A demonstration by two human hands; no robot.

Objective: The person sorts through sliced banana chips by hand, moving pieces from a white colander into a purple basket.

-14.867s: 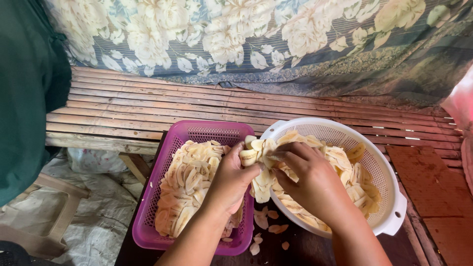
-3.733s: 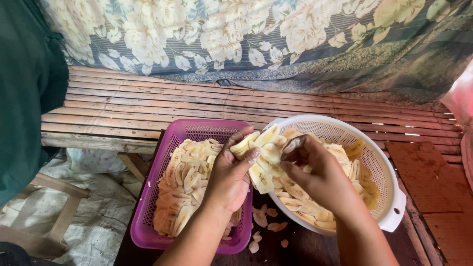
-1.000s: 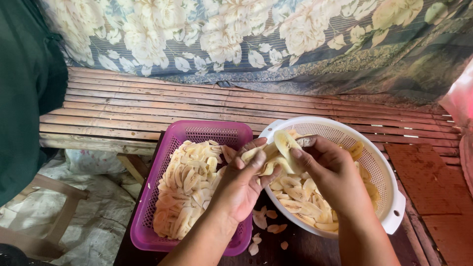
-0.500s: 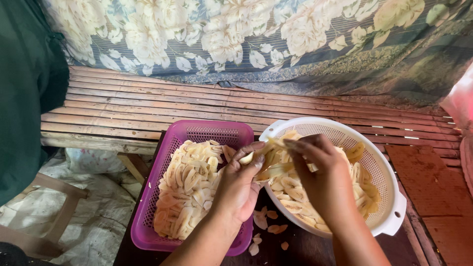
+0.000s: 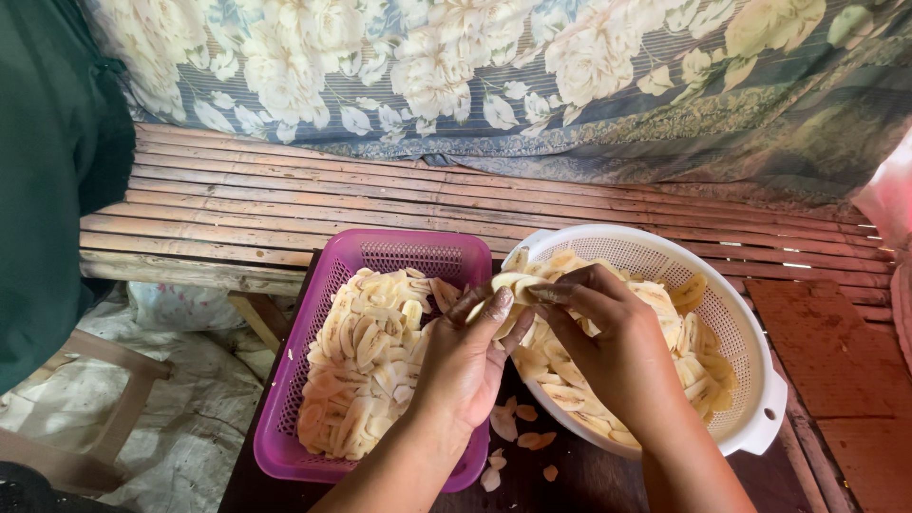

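My left hand (image 5: 465, 359) and my right hand (image 5: 613, 342) meet above the gap between two baskets, both pinching a small stack of pale banana slices (image 5: 511, 283). The left fingers are dusted white. A purple rectangular basket (image 5: 356, 256) on the left is full of separated slices (image 5: 366, 351). A round white colander (image 5: 750, 328) on the right holds more slices (image 5: 693, 356), partly hidden under my right hand.
Both baskets rest on a dark low table (image 5: 570, 484) with a few fallen slices (image 5: 518, 442). Behind is a slatted bamboo bench (image 5: 285, 204) and a floral cloth (image 5: 494, 66). A person in dark green (image 5: 47, 180) stands at the left. White sacking (image 5: 190, 418) covers the floor.
My hands kept working the slices at the colander's rim; since half a second ago the clump has thinned and the right fingers have slid down over it.
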